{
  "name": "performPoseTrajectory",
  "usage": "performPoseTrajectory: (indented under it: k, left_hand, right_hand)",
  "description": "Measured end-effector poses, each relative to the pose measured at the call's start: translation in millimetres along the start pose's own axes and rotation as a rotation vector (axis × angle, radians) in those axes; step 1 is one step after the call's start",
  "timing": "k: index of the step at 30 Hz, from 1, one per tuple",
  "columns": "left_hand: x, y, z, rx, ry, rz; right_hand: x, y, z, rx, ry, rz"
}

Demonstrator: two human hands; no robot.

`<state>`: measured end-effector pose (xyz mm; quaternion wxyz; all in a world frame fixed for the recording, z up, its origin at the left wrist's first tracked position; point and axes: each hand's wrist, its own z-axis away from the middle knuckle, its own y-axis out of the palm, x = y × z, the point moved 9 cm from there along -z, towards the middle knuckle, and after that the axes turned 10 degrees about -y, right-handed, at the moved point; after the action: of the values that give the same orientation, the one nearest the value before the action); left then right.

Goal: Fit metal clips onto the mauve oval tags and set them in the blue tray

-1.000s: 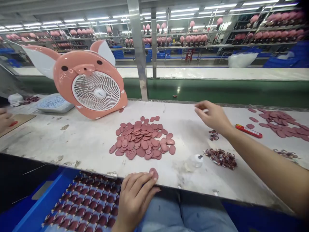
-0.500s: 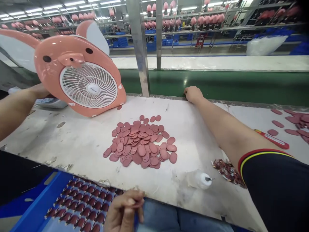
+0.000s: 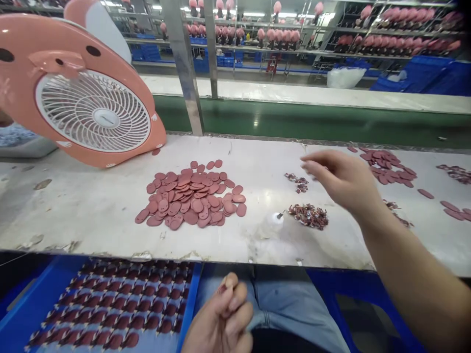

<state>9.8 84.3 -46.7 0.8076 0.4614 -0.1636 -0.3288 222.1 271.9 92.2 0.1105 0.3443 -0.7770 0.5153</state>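
Observation:
My left hand [image 3: 224,314] is low in front of my lap, fingers curled in a pinch. A sliver of a reddish oval disc [image 3: 222,289] shows between thumb and fingertip; the rest is hidden. Over the tabletop at the right, my right hand [image 3: 336,179] hovers with fingers stretched out and nothing visible in it. Nearest to it are small brown-and-white pieces [image 3: 309,215], in a heap and a loose cluster [image 3: 297,182]. Beside the heap is a white bottle [image 3: 276,218] with a thin dark nozzle. A pile of reddish oval discs [image 3: 191,196], some with small holes, lies mid-table.
A pink animal-shaped fan [image 3: 147,108] stands at the left, with another person's hand [image 3: 4,118] at its edge. Below the table, a blue tray [image 3: 189,314] holds rows of brown pieces. More oval discs [image 3: 386,166] lie right. A green conveyor belt [image 3: 294,125] runs behind.
The view has swung right. My right hand has drawn back from the table's far edge to above the small brown pieces. My left hand stays low, still pinched.

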Motion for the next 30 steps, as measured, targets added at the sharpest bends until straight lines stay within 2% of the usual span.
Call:
performPoseTrajectory:
  k: [2, 3, 6, 8, 10, 13, 16, 18, 19, 22, 24, 26, 30]
  left_hand:
    - [-3.1, -1.9, -5.6, -0.020, 0.093, 0.029]
    - [-5.7, -4.7, -8.1, -0.040, 0.160, 0.014]
    - [-13.1, -12.2, -8.6, -0.114, 0.404, -0.178]
    - [-10.0, -13.6, -5.6, -0.156, 0.490, -0.334]
    - [-3.1, -14.1, -2.2, -0.186, 0.491, -0.437]
    - [2.2, -7.8, 4.1, -0.150, 0.471, -0.567]
    - [-1.6, -2.1, 9.9, -0.094, 0.518, -0.689]
    - [-9.6, -6.9, 13.6, -0.128, 0.593, -0.706]
    - [-14.3, -11.9, 15.3, -0.166, 0.629, -0.683]
    - [-24.0, -27.1, 16.0, -0.243, 0.661, -0.526]
    - [-24.6, -30.4, 11.6, -0.233, 0.607, -0.415]
    - [-24.2, -27.1, 8.2, -0.208, 0.558, -0.342]
    - [-22.9, -16.2, 8.2, -0.204, 0.512, -0.250]
  right_hand:
    - [32.2, -2.1, 63.9, -0.120, 0.038, -0.157]
    - [49.0, 9.9, 91.0, -0.098, 0.038, -0.265]
    - [91.1, 74.7, 147.4, 0.182, 0.095, -0.623]
    - [104.8, 111.0, 165.5, 0.327, 0.203, -0.830]
    - [110.4, 134.0, 172.5, 0.439, 0.305, -0.992]
    - [114.1, 147.2, 175.3, 0.585, 0.384, -1.140]
    - [114.3, 146.7, 177.0, 0.674, 0.368, -1.149]
    - [103.7, 140.1, 173.8, 0.630, 0.334, -1.046]
    - [92.5, 133.2, 169.0, 0.551, 0.322, -0.954]
    - [48.0, 96.3, 147.1, 0.168, 0.301, -0.578]
    - [29.7, 76.3, 131.6, -0.013, 0.253, -0.360]
    - [25.3, 74.6, 114.9, -0.037, 0.167, -0.242]
    - [35.4, 84.0, 98.7, 0.053, 0.026, -0.177]
